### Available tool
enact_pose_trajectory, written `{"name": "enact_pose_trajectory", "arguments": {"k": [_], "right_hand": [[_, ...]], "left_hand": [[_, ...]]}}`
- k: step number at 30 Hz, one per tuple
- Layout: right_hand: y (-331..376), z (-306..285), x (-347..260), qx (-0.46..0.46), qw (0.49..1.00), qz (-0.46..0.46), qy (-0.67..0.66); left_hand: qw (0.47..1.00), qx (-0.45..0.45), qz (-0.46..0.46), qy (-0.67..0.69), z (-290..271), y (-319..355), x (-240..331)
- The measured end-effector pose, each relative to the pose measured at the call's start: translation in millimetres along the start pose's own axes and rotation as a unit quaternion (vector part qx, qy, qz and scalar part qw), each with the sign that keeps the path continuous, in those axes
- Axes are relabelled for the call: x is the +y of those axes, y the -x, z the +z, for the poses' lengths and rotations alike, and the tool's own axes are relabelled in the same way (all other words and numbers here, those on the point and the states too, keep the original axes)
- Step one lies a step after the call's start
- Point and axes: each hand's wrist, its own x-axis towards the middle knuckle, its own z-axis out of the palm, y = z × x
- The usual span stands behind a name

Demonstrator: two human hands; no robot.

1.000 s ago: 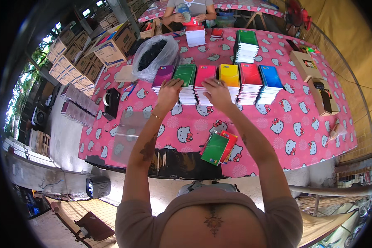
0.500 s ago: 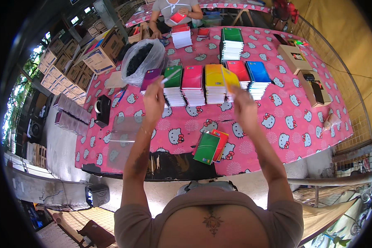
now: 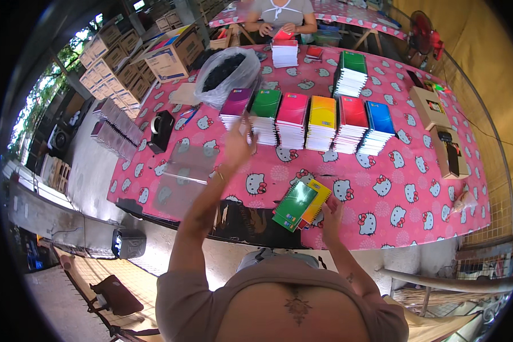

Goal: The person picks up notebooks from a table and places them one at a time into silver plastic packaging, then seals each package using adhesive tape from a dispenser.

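A: Six stacks of spiral notebooks (image 3: pixel 308 119), sorted by cover colour. Left hand (image 3: pixel 237 145) raised by purple/green stacks, fingers loosely spread, holding nothing visible.
B: Right hand (image 3: pixel 332 212) rests beside small green-topped notebook pile (image 3: pixel 300 204) near table edge; finger state cannot tell.

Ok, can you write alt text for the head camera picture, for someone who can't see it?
A person's left hand reaches toward a row of coloured notebook stacks on a pink patterned table, while the right hand rests by a small pile of notebooks near the front edge.
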Motion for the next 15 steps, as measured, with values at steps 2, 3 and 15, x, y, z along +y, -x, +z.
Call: {"name": "enact_pose_trajectory", "arguments": {"k": [2,3,15], "right_hand": [[4.9,-5.1,-25.5,0.003,0.985,0.163,-0.049],[5.9,-0.1,-24.3,-0.023,0.985,0.152,-0.076],[5.0,-0.3,-17.1,-0.123,0.971,0.19,-0.075]], "left_hand": [[0.997,-0.011,-0.041,-0.07,4.5,-48.4,-47.9],[0.988,-0.018,-0.125,-0.083,6.2,-54.1,-87.2],[0.906,-0.157,-0.128,0.372,-46.2,-84.1,45.1]]}}
